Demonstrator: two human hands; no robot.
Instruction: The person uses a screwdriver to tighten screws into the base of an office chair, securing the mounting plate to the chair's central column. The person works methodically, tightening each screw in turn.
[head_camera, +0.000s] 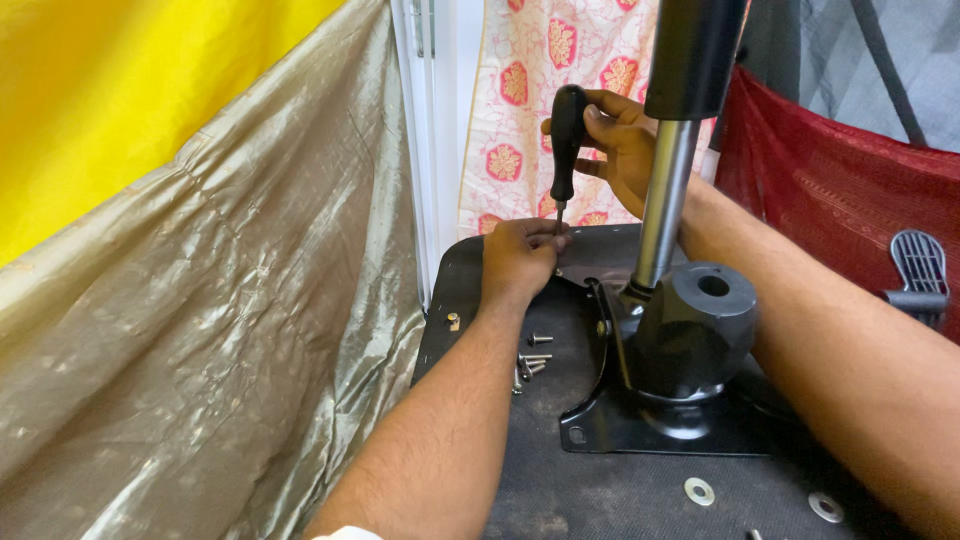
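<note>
Much of the job sits behind the hands: the tip of the screwdriver (566, 140) vanishes into the curled fingers of the left hand (517, 257), just above the middle of the frame, so whatever it bears on there cannot be made out. That left hand is closed, pinching around the thin shaft where it meets the black seat underside (600, 490). The right hand (622, 140), upper centre, wraps the black handle from behind, and its wrist is partly hidden by the shiny metal column (660, 205), whose dark upper sleeve is cut off by the top edge. Right of centre, the black mechanism housing (690, 335) stands on its mounting plate (640, 425). A small cluster of loose screws (532, 362) lies just left of the plate, below the left wrist, and two washers (699, 491) rest near the bottom edge at lower right. No labels or packages are legible anywhere.
</note>
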